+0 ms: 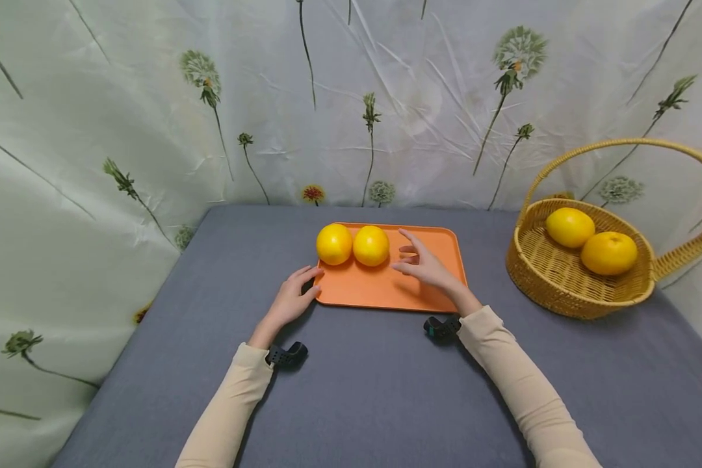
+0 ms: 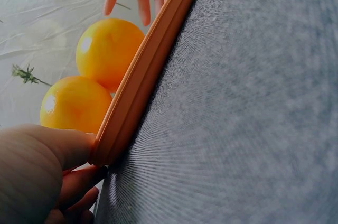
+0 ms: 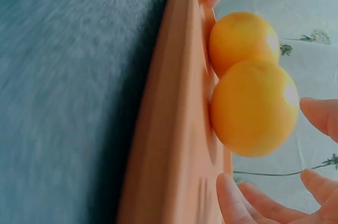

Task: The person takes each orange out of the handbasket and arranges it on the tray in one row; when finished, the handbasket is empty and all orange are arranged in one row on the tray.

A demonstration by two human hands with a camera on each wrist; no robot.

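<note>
Two round oranges (image 1: 334,244) (image 1: 371,246) sit side by side in the back left part of an orange tray (image 1: 380,289). My left hand (image 1: 292,298) is at the tray's left edge; in the left wrist view its thumb (image 2: 71,145) rests at the rim by the front corner, the other fingers lying loosely beside it. My right hand (image 1: 427,265) hovers over the tray's right half, fingers spread and holding nothing. In the right wrist view, its fingers (image 3: 235,200) and thumb are apart from the nearer orange (image 3: 254,109).
A wicker basket (image 1: 552,283) with a tall arched handle stands at the right of the table, holding two yellow fruits (image 1: 570,227) (image 1: 609,253). A grey cloth (image 1: 357,396) covers the table. Flower-printed curtain (image 1: 281,78) hangs behind and at the left.
</note>
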